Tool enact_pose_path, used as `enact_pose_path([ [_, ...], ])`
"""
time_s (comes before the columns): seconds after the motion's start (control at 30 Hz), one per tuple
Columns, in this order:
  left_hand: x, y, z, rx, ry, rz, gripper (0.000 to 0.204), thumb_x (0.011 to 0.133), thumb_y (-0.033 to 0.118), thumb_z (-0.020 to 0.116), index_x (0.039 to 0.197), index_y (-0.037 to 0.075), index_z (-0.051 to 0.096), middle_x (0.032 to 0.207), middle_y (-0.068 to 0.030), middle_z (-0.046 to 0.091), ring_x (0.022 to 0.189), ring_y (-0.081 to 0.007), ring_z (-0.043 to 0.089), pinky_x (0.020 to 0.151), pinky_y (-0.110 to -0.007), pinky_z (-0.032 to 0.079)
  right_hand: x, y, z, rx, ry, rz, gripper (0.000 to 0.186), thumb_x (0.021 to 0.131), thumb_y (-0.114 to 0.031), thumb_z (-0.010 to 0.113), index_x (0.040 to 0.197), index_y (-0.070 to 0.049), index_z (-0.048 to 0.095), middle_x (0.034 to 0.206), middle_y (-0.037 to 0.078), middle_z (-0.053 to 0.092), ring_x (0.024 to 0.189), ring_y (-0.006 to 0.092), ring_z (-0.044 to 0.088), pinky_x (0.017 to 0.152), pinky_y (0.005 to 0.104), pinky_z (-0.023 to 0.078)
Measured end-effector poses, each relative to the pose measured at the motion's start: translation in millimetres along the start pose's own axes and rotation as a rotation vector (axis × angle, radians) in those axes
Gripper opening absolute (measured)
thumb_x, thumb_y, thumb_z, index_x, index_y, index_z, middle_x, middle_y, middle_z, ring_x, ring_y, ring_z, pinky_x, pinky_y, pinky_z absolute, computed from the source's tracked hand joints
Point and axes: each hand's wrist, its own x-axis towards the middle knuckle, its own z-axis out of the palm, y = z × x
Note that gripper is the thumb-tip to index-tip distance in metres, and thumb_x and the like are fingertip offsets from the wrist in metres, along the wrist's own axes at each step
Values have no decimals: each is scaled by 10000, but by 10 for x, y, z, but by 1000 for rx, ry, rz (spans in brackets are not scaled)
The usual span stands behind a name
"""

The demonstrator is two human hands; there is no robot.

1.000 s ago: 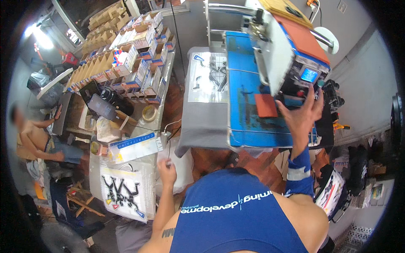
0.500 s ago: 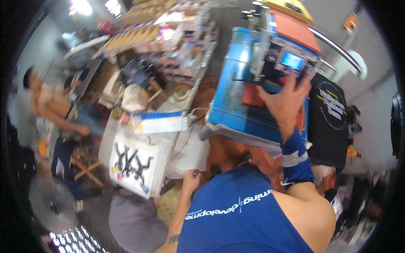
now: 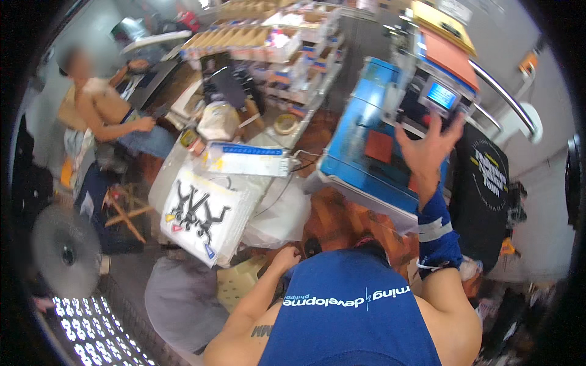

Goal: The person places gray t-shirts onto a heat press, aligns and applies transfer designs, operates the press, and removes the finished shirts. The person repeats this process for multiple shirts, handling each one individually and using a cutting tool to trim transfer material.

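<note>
My right hand (image 3: 425,152) reaches up to the heat press with its fingers spread. The fingertips are at the lower edge of the control box (image 3: 439,94) with its lit blue screen; whether they touch it I cannot tell. Below the hand, the blue press bed (image 3: 351,143) carries a small reddish-brown square (image 3: 379,146). A blue sleeve with a grey band (image 3: 434,230) wraps my right forearm. Low beside my lap, my left hand (image 3: 285,257) has its fingers curled in, and nothing shows in it.
On the left table lies a white printed sheet with black figures (image 3: 194,213), near a blue-and-white strip box (image 3: 247,160) and a tape roll (image 3: 285,124). A black printed shirt (image 3: 482,177) hangs at right. A person (image 3: 104,107) sits far left, behind a fan (image 3: 66,253).
The view has shifted, so the press and tables appear farther right. My right hand stays spread by the control box. The person at far left has raised an arm toward the dark desk.
</note>
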Motion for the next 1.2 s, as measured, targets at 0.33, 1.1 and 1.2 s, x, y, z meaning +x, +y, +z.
enact_pose_path([
  [0.33, 906, 1994, 912, 165, -441, 327, 488, 895, 423, 672, 1172, 21, 708, 1163, -175, 723, 1086, -294, 682, 941, -395, 517, -1127, 2537, -1134, 542, -275, 123, 116, 828, -66, 719, 937, -24, 717, 947, 136, 722, 917, 293, 704, 816, 362, 557],
  [1.1, 475, 5684, 1720, -1324, -205, 811, 488, 1028, 434, 567, 1174, -19, 670, 1142, -83, 707, 1007, -180, 659, 934, -355, 498, -1155, 7013, -3288, 1106, -181, 1154, 486, 1023, -333, 563, 1405, -39, 500, 1336, 109, 601, 1143, 268, 604, 991, 413, 492],
  [1.2, -109, 5927, 1625, -1689, -390, 1085, 477, 1018, 423, 578, 1169, -24, 652, 1211, -129, 691, 1091, -231, 661, 990, -402, 501, 75, 6469, -3160, 1060, 233, 961, 572, 1014, -411, 576, 1422, -14, 514, 1383, 142, 581, 1217, 290, 559, 1052, 444, 447],
])
